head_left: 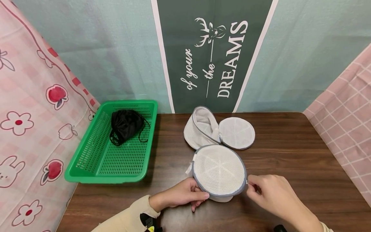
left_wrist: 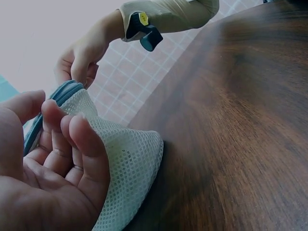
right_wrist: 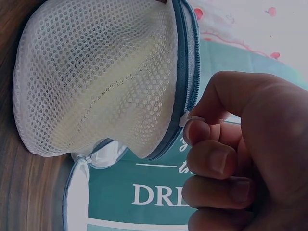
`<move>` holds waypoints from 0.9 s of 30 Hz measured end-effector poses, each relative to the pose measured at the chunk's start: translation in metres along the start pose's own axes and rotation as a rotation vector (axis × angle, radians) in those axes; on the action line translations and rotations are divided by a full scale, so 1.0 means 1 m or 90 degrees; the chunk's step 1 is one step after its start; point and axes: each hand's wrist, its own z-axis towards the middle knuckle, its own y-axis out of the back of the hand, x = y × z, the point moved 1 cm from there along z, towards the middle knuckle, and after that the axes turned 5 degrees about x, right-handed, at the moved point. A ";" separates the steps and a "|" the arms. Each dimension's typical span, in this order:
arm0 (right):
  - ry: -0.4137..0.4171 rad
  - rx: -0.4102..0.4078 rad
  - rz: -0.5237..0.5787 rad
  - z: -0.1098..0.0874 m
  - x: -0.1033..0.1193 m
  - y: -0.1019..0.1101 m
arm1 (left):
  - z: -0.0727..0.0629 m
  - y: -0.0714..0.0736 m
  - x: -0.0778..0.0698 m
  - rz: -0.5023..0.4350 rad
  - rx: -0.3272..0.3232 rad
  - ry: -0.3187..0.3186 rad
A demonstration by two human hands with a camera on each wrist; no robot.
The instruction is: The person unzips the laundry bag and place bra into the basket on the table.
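Note:
A white mesh laundry bag (head_left: 219, 170) with a grey-blue zipper rim stands at the table's middle, its round lid lying over the top. My left hand (head_left: 185, 194) pinches the rim at its near left side, thumb on top and fingers beneath. On the right side, my right hand (head_left: 271, 193) pinches the small white zipper pull (right_wrist: 185, 119) between thumb and forefinger, the other fingers curled. The zipper teeth run along the rim in the right wrist view. Behind it, a second mesh bag (head_left: 200, 129) sits unzipped, its round lid (head_left: 236, 133) folded flat to the right.
At the left stands a green plastic basket (head_left: 155, 138) with a black drawstring pouch (head_left: 126, 126) inside. Fabric curtains hang behind the wooden table (head_left: 290, 145) and on both sides. A small black object (head_left: 280, 228) shows at the bottom edge, near the right forearm.

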 end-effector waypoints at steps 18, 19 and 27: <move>0.027 0.020 0.028 -0.003 0.007 0.003 | 0.001 0.002 0.005 -0.031 0.033 -0.022; 0.030 0.021 0.030 -0.003 0.008 0.003 | 0.001 0.002 0.005 -0.032 0.042 -0.024; 0.052 0.018 0.048 -0.003 0.014 0.002 | 0.000 -0.001 0.005 -0.005 0.109 -0.019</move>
